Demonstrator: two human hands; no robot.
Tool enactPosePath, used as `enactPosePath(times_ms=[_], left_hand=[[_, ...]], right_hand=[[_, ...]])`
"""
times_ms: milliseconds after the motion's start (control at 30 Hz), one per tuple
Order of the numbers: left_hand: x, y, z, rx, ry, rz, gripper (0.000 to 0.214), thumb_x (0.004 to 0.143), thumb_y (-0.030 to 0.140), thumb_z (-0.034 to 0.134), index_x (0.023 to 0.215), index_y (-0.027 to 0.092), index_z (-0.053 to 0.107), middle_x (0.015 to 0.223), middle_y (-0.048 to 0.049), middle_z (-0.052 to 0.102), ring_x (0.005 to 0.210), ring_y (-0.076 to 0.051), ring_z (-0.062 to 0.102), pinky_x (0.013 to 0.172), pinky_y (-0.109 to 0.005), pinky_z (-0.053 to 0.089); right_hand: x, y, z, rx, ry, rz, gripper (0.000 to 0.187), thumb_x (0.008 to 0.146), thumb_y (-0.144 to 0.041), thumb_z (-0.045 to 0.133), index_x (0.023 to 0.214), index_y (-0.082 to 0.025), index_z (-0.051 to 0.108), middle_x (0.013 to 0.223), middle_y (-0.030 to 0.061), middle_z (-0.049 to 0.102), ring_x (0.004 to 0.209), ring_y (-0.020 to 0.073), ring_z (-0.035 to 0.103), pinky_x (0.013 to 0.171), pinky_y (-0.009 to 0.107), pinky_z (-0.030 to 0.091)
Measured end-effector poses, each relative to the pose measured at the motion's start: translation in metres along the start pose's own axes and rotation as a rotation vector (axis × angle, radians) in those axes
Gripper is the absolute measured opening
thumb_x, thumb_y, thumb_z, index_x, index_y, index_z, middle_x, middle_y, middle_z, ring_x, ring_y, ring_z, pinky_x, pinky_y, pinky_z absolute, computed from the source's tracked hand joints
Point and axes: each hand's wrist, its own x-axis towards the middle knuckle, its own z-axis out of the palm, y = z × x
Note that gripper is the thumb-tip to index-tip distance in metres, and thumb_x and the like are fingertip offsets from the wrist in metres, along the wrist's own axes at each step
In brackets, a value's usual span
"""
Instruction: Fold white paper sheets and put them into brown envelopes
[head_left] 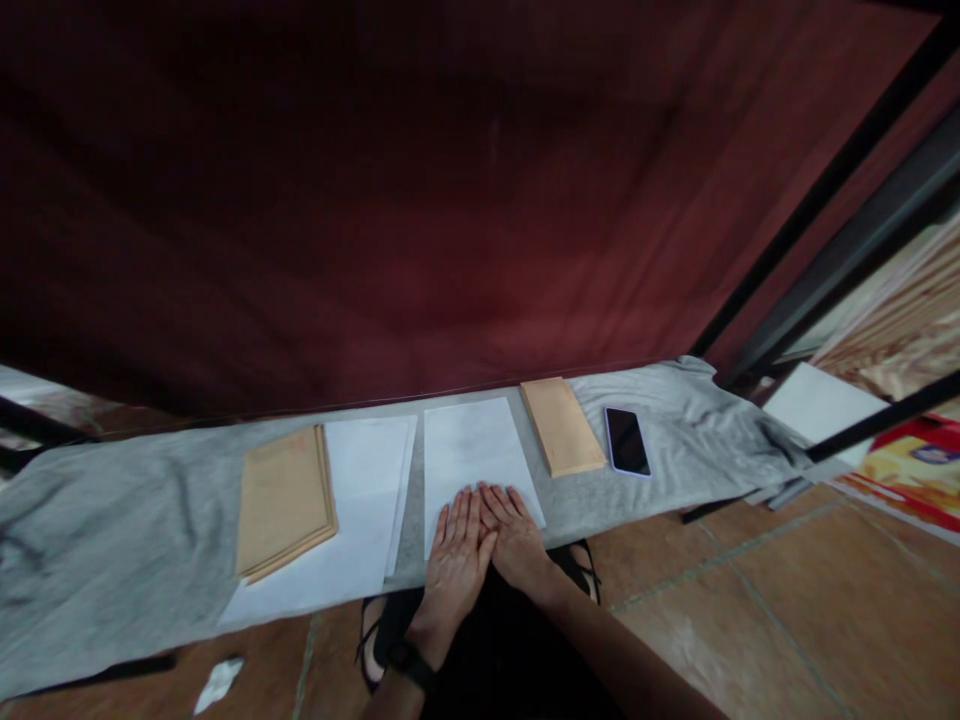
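Observation:
Both hands lie flat, side by side, on the near end of a white paper sheet (474, 445). My left hand (459, 555) has its fingers stretched out, with a dark watch (410, 664) on the wrist. Beside it and touching it, my right hand (512, 535) rests palm down, fingers extended. Left of this sheet, a stack of brown envelopes (285, 498) sits on top of more white paper (367, 500). To the right lies another pile of tan envelopes (562, 425), and beyond it a phone (628, 441) with a dark screen and a pale purple edge.
A grey cloth (135, 520) covers the long, narrow surface. Behind it hangs a dark red curtain-like sheet (480, 220). Black metal bars (825, 190) slant at the right, near a white box (821, 405) and a red printed package (919, 470). Crumpled white tissue (218, 684) lies on the tiled floor.

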Motion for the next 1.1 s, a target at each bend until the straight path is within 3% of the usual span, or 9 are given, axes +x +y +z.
enactPosePath(times_ms=[233, 600, 867, 1000, 1100], left_hand=[[-0.011, -0.019, -0.005, 0.102, 0.039, 0.003, 0.069, 0.099, 0.050, 0.041, 0.155, 0.012, 0.029, 0.157, -0.0171, 0.039, 0.147, -0.028, 0.034, 0.119, -0.048, 0.034], [-0.029, -0.039, -0.015, 0.091, 0.044, 0.000, 0.071, 0.098, 0.050, 0.045, 0.154, 0.009, 0.030, 0.156, -0.0201, 0.040, 0.147, -0.029, 0.036, 0.117, -0.046, 0.037], [-0.023, -0.032, -0.025, 0.129, -0.150, -0.035, 0.059, 0.097, 0.037, 0.048, 0.147, 0.009, 0.042, 0.154, -0.0233, 0.042, 0.146, -0.034, 0.036, 0.116, -0.051, 0.036], [-0.017, -0.027, -0.031, 0.178, -0.273, -0.025, 0.049, 0.096, 0.021, 0.042, 0.144, 0.011, 0.046, 0.151, -0.0223, 0.048, 0.143, -0.033, 0.042, 0.113, -0.052, 0.038], [-0.012, -0.027, -0.031, 0.227, -0.343, -0.017, 0.054, 0.090, 0.004, 0.035, 0.142, 0.011, 0.048, 0.150, -0.0222, 0.048, 0.141, -0.031, 0.044, 0.112, -0.050, 0.040]], right_hand=[[-0.011, 0.016, -0.007, -0.054, 0.047, 0.059, 0.051, 0.103, -0.034, 0.047, 0.153, -0.025, 0.040, 0.157, 0.0060, 0.040, 0.143, 0.0248, 0.041, 0.121, 0.048, 0.024], [-0.047, 0.061, -0.028, -0.110, 0.055, 0.095, 0.052, 0.104, -0.033, 0.042, 0.154, -0.021, 0.037, 0.155, 0.0076, 0.044, 0.140, 0.0262, 0.044, 0.119, 0.048, 0.027], [-0.055, 0.064, -0.034, -0.114, 0.015, 0.052, 0.053, 0.104, -0.035, 0.042, 0.154, -0.018, 0.036, 0.159, 0.0107, 0.036, 0.146, 0.0288, 0.035, 0.120, 0.052, 0.024], [-0.055, 0.061, -0.038, -0.078, -0.037, -0.014, 0.052, 0.104, -0.034, 0.043, 0.154, -0.022, 0.037, 0.159, 0.0091, 0.037, 0.145, 0.0276, 0.036, 0.121, 0.052, 0.023], [-0.055, 0.061, -0.039, -0.065, -0.053, -0.004, 0.052, 0.103, -0.033, 0.046, 0.153, -0.022, 0.038, 0.158, 0.0095, 0.039, 0.145, 0.0279, 0.037, 0.121, 0.052, 0.024]])
